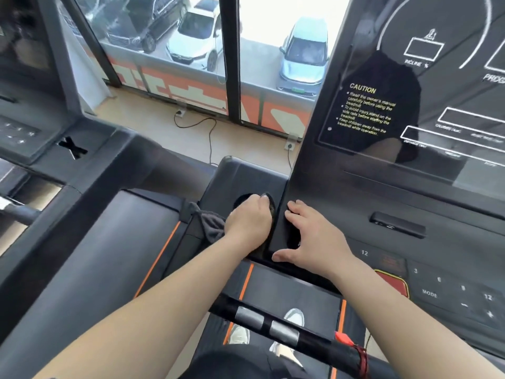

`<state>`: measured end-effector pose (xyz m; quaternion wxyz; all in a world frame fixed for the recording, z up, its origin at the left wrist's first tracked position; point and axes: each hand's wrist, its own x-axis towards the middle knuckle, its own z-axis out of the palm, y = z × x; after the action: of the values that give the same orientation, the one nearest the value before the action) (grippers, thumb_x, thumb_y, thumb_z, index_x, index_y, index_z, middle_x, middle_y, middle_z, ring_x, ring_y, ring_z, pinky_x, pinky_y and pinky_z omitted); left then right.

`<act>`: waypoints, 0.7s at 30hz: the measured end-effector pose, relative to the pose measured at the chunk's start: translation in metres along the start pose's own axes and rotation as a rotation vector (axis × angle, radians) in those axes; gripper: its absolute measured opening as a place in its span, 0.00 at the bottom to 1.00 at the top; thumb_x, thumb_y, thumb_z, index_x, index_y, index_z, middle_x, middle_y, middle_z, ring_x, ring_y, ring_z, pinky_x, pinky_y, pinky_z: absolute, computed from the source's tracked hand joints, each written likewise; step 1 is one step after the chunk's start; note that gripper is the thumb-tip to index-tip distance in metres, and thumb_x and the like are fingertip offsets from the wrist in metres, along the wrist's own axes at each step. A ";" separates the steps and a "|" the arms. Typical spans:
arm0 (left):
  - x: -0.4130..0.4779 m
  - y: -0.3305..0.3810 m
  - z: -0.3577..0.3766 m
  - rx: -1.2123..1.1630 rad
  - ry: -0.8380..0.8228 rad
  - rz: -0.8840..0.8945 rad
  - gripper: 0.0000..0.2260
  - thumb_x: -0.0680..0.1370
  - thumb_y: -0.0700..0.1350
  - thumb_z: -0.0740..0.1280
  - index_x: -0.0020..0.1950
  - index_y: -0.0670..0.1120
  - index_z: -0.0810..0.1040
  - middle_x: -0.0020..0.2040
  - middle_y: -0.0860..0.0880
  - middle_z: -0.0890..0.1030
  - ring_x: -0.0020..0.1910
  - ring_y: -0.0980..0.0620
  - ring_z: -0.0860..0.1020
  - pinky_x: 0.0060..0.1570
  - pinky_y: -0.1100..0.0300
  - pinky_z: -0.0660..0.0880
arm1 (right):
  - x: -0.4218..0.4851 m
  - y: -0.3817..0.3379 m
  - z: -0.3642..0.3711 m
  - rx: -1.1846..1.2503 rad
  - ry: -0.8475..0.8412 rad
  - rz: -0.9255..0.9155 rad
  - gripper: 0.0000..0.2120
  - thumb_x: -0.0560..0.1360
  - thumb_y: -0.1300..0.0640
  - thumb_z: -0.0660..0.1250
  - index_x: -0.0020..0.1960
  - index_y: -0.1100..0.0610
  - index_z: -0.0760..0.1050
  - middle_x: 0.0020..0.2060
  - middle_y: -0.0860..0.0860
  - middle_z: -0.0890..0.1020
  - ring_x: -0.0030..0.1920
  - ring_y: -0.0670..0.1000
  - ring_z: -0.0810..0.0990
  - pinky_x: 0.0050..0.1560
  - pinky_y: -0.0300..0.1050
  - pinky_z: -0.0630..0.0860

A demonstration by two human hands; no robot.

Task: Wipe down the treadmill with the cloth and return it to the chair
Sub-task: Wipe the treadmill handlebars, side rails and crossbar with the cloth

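The left hand [250, 222], fingers curled, presses the dark grey cloth [211, 225] into the cup-holder tray [246, 176] of the treadmill console [410, 214]. The cloth lies beneath the palm. Its long axis runs sideways, loose tail pointing left. The right hand [311, 236], fingers spread, rests just beside on the console's edge, holding nothing.

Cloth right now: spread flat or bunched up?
Bunched. The cloth is wadded under the left hand, which grips it on the treadmill tray; a crumpled tail sticks out leftward.
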<state>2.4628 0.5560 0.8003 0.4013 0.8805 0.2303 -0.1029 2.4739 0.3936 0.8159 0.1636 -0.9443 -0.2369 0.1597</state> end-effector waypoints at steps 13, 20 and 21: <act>0.062 0.012 0.018 0.467 -0.043 0.462 0.26 0.86 0.51 0.47 0.83 0.45 0.53 0.84 0.48 0.55 0.83 0.51 0.49 0.81 0.48 0.44 | -0.001 0.026 -0.013 0.036 0.077 -0.014 0.44 0.64 0.37 0.79 0.75 0.51 0.70 0.81 0.38 0.54 0.80 0.38 0.47 0.78 0.44 0.60; 0.022 -0.013 0.025 0.210 0.001 0.477 0.25 0.85 0.50 0.54 0.82 0.47 0.60 0.82 0.51 0.62 0.82 0.54 0.54 0.81 0.53 0.48 | -0.002 0.031 -0.010 0.036 0.072 -0.044 0.46 0.64 0.36 0.77 0.77 0.50 0.69 0.81 0.40 0.54 0.80 0.39 0.46 0.78 0.46 0.61; 0.001 -0.022 0.028 0.147 0.004 0.477 0.25 0.85 0.51 0.55 0.82 0.48 0.62 0.81 0.51 0.64 0.81 0.54 0.56 0.80 0.53 0.52 | -0.001 0.032 -0.010 0.038 0.074 -0.043 0.46 0.64 0.35 0.77 0.77 0.51 0.68 0.81 0.40 0.54 0.80 0.38 0.46 0.79 0.46 0.60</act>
<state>2.4533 0.5482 0.7670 0.3487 0.9370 0.0088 -0.0202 2.4892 0.3643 0.8128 0.1937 -0.9410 -0.2476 0.1255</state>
